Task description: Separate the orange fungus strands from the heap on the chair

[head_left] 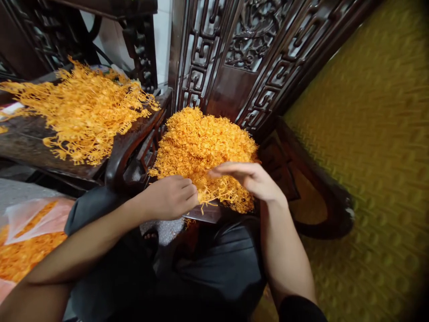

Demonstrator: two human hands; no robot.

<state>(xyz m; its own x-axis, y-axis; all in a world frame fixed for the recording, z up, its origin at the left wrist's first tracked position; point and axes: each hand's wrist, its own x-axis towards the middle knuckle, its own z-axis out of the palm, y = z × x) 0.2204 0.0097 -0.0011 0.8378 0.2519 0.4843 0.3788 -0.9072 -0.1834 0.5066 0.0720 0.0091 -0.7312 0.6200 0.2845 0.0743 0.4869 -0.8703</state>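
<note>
A large heap of small orange branching pieces (204,138), like thin plastic sprigs, lies on the dark wooden chair seat (209,215) in front of me. My left hand (174,197) is closed at the heap's near left edge, knuckles up. Orange strands show right beside its fingers, though the fingers hide most of what is in them. Over the near right part of the heap, my right hand (250,179) is open with its fingers stretched out towards the left. Its fingertips are slightly blurred, and I cannot tell whether they touch the pieces.
On the wooden table (20,138) at the left lies a second pile of longer orange sprigs (90,112). A pinkish plastic bag (43,219) with orange pieces stands low at the left. A carved chair back (231,89) rises behind the heap, with a curved armrest (122,156) at its left.
</note>
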